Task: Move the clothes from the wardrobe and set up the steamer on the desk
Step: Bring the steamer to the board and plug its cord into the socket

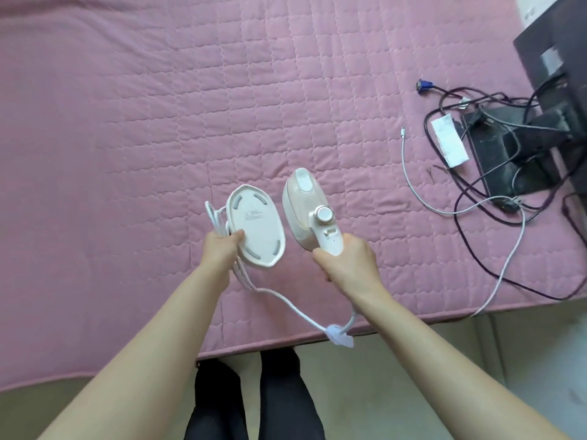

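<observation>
the print on the label (254, 215) under the base (263, 246) is too small to read. the right hand (347, 265) covers most of the steamer (305, 208) handle, and the left hand (219, 249) and the base hide part of the looped cord (213, 219). the dark monitor (552, 68) is blurred and cut off by the right edge. the writing on the paper slip (449, 142) cannot be made out.
</observation>
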The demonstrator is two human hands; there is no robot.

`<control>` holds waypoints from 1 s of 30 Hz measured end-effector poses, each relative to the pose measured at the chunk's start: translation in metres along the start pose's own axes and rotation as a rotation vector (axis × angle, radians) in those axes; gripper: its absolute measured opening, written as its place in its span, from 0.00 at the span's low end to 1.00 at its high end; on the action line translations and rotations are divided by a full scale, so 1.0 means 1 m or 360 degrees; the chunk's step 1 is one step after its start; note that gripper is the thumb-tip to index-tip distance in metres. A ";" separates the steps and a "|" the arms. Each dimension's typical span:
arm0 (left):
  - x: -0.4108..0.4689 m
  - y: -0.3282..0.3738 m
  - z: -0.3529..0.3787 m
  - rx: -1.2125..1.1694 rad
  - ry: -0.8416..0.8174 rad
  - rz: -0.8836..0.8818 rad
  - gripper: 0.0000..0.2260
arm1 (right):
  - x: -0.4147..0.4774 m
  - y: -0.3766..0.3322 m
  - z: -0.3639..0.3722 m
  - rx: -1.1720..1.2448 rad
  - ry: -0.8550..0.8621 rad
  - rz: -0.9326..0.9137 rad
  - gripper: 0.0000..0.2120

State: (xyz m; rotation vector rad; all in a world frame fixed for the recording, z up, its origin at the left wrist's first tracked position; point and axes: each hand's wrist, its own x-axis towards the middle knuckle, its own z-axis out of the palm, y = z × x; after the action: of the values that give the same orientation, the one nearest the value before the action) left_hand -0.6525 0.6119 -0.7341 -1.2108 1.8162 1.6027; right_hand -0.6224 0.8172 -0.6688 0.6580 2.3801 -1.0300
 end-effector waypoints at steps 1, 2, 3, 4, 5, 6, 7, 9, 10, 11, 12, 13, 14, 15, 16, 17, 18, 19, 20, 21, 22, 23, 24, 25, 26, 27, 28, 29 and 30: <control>-0.012 0.001 -0.012 -0.0082 0.0024 -0.0066 0.11 | -0.011 -0.009 -0.005 0.0001 -0.0011 -0.0024 0.11; -0.026 0.004 -0.025 -0.0161 0.0044 -0.0108 0.12 | -0.022 -0.018 -0.010 -0.0009 -0.0023 -0.0054 0.12; -0.042 0.006 -0.038 -0.0233 0.0065 -0.0134 0.13 | -0.034 -0.028 -0.016 -0.0026 -0.0031 -0.0089 0.13; -0.058 0.009 -0.051 -0.0300 0.0092 -0.0154 0.13 | -0.046 -0.039 -0.020 -0.0047 -0.0043 -0.0125 0.13; -0.074 0.011 -0.066 -0.0358 0.0124 -0.0167 0.13 | -0.058 -0.050 -0.024 -0.0070 -0.0058 -0.0157 0.13; -0.091 0.012 -0.080 -0.0410 0.0151 -0.0173 0.14 | -0.072 -0.061 -0.027 -0.0094 -0.0081 -0.0185 0.13; -0.107 0.012 -0.095 -0.0461 0.0175 -0.0171 0.14 | -0.084 -0.071 -0.028 -0.0118 -0.0105 -0.0214 0.13; -0.141 0.012 -0.126 -0.0561 0.0231 -0.0149 0.15 | -0.110 -0.091 -0.030 -0.0155 -0.0133 -0.0287 0.13; -0.158 0.011 -0.141 -0.0614 0.0264 -0.0137 0.14 | -0.123 -0.101 -0.029 -0.0180 -0.0145 -0.0327 0.13; -0.172 0.008 -0.156 -0.0667 0.0304 -0.0125 0.13 | -0.135 -0.110 -0.027 -0.0211 -0.0158 -0.0373 0.13; -0.186 0.004 -0.171 -0.0719 0.0345 -0.0117 0.13 | -0.148 -0.120 -0.023 -0.0249 -0.0181 -0.0417 0.13; -0.200 0.000 -0.186 -0.0770 0.0379 -0.0109 0.13 | -0.160 -0.129 -0.019 -0.0283 -0.0209 -0.0452 0.13; -0.213 -0.006 -0.201 -0.0821 0.0410 -0.0110 0.13 | -0.173 -0.138 -0.015 -0.0295 -0.0229 -0.0482 0.11; -0.226 -0.011 -0.217 -0.0880 0.0437 -0.0105 0.13 | -0.185 -0.146 -0.009 -0.0293 -0.0244 -0.0515 0.09; -0.238 -0.018 -0.232 -0.0938 0.0464 -0.0103 0.13 | -0.198 -0.154 -0.004 -0.0299 -0.0264 -0.0558 0.08; -0.250 -0.026 -0.246 -0.0994 0.0493 -0.0092 0.13 | -0.211 -0.161 0.003 -0.0318 -0.0291 -0.0604 0.07; -0.262 -0.035 -0.260 -0.1043 0.0526 -0.0085 0.13 | -0.226 -0.168 0.010 -0.0339 -0.0327 -0.0645 0.07; -0.273 -0.045 -0.274 -0.1092 0.0561 -0.0073 0.13 | -0.241 -0.173 0.017 -0.0349 -0.0370 -0.0686 0.06; -0.284 -0.056 -0.287 -0.1132 0.0602 -0.0059 0.12 | -0.257 -0.178 0.026 -0.0343 -0.0420 -0.0724 0.06; -0.295 -0.068 -0.300 -0.1165 0.0639 -0.0035 0.10 | -0.273 -0.182 0.035 -0.0333 -0.0470 -0.0756 0.06; -0.306 -0.079 -0.313 -0.1198 0.0671 -0.0015 0.07 | -0.288 -0.185 0.045 -0.0339 -0.0515 -0.0785 0.06; -0.318 -0.092 -0.326 -0.1231 0.0704 -0.0002 0.04 | -0.304 -0.188 0.055 -0.0367 -0.0551 -0.0809 0.06; -0.330 -0.105 -0.339 -0.1257 0.0741 0.0006 0.03 | -0.319 -0.190 0.066 -0.0399 -0.0589 -0.0832 0.06; -0.341 -0.118 -0.352 -0.1281 0.0776 0.0009 0.04 | -0.335 -0.192 0.077 -0.0417 -0.0631 -0.0850 0.07; -0.352 -0.133 -0.366 -0.1316 0.0809 0.0005 0.04 | -0.350 -0.194 0.090 -0.0425 -0.0678 -0.0865 0.08; -0.363 -0.148 -0.379 -0.1357 0.0841 0.0001 0.05 | -0.366 -0.195 0.102 -0.0424 -0.0719 -0.0870 0.09; -0.373 -0.162 -0.392 -0.1393 0.0870 -0.0005 0.05 | -0.381 -0.195 0.114 -0.0421 -0.0750 -0.0871 0.10; -0.383 -0.175 -0.404 -0.1430 0.0900 -0.0009 0.04 | -0.396 -0.195 0.125 -0.0424 -0.0771 -0.0874 0.10; -0.392 -0.188 -0.416 -0.1462 0.0937 -0.0016 0.04 | -0.411 -0.194 0.137 -0.0439 -0.0784 -0.0887 0.10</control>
State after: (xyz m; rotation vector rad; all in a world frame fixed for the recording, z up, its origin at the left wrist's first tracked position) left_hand -0.1991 0.3551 -0.4336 -2.2642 1.3098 2.3533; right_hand -0.3861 0.4963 -0.4102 -0.3500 2.2217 -0.9042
